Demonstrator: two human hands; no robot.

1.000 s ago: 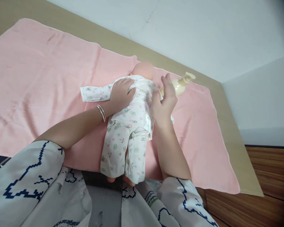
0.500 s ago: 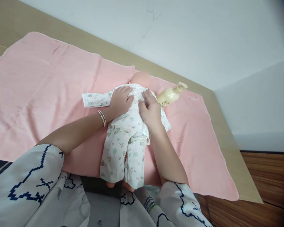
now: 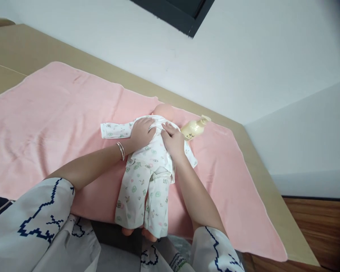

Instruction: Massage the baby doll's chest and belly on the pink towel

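A baby doll (image 3: 155, 155) in a white printed top and trousers lies stretched out with its bare feet towards me. Its bald head (image 3: 163, 112) is at the far end, and no face shows. My left hand (image 3: 142, 133) rests flat over the shoulder on the left of the doll's upper body, fingers extended. On the other side, my right hand (image 3: 174, 141) lies with fingers spread on the upper body, thumb towards the middle. Both hands press on the cloth without gripping it. Close beyond my right hand, a pale yellow pump bottle (image 3: 193, 129) lies tilted beside the doll.
A pink blanket (image 3: 73, 98) is spread under the doll on a light wood-coloured table (image 3: 45, 45). A white wall (image 3: 229, 56) rises behind, with a dark frame (image 3: 184, 19) at the top. Brown wooden flooring (image 3: 314, 223) shows at lower right.
The view has tilted up, so the doll and blanket sit lower and the dark frame appears. Both hands stay on the doll; the right hand's fingers look slightly more stretched out.
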